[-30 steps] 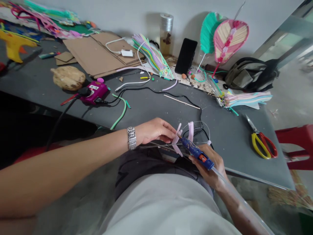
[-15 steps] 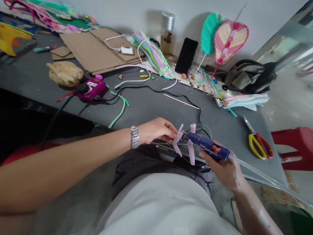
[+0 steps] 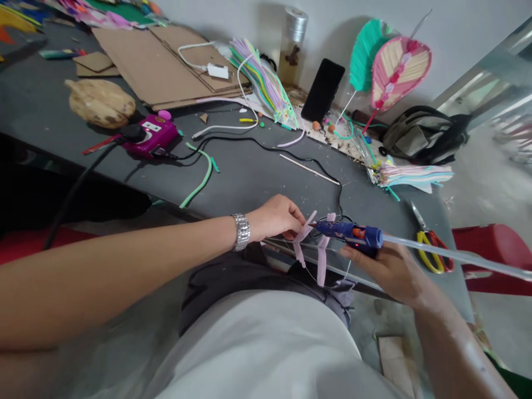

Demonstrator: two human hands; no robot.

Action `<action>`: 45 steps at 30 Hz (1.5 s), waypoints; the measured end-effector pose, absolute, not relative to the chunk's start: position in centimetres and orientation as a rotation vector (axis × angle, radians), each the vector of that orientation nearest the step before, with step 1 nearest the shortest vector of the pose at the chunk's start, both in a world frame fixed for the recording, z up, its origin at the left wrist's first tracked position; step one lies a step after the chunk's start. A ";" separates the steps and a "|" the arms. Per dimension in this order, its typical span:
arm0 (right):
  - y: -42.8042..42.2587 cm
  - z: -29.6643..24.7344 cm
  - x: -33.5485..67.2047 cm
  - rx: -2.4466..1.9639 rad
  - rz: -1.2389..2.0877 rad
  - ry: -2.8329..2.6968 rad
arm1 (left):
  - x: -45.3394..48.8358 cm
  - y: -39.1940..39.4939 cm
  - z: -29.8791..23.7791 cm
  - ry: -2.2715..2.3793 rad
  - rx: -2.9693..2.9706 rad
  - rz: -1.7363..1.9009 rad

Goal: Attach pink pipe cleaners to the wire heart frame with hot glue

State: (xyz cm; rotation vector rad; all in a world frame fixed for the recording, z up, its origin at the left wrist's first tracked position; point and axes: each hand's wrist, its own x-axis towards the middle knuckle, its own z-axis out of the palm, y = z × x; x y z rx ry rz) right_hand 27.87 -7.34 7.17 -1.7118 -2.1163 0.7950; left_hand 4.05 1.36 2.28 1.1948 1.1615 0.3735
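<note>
My left hand (image 3: 279,217), with a metal watch on its wrist, is closed in a pinch on a lilac pipe cleaner (image 3: 300,248) bent into a V. A second lilac pipe cleaner (image 3: 322,260) sits just right of it, both on a thin wire hoop (image 3: 310,272) over the table's front edge. In my right hand (image 3: 388,266) is a blue hot glue gun (image 3: 347,233), its nozzle against or very close to the first pipe cleaner. A long clear glue stick (image 3: 449,253) sticks out of the gun's back. My left fingertips are partly hidden.
Yellow-and-red scissors (image 3: 434,252) lie at right. A black cord crosses the grey table (image 3: 249,177) near a purple power socket (image 3: 152,136). Behind are cardboard (image 3: 133,66), pipe cleaner bundles (image 3: 266,83), a phone (image 3: 323,88), two leaf-shaped fans (image 3: 401,72) and a bag (image 3: 424,133).
The glue gun has swung a little more level, its nozzle staying near the first pipe cleaner. The hoop has tilted slightly, its lower edge showing more. The whole view has shifted a bit.
</note>
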 end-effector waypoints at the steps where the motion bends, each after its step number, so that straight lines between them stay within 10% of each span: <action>1: -6.9 7.7 27.9 -1.728 0.827 -2.128 | 4.0 1.4 2.3 1.158 1.196 0.368; 23: -0.2 10.4 27.5 -1.690 0.746 -2.575 | 4.2 0.7 1.1 1.183 1.403 0.387; 45: 2.5 12.0 26.8 -1.834 1.364 -2.537 | 4.4 0.8 1.4 1.152 1.322 0.300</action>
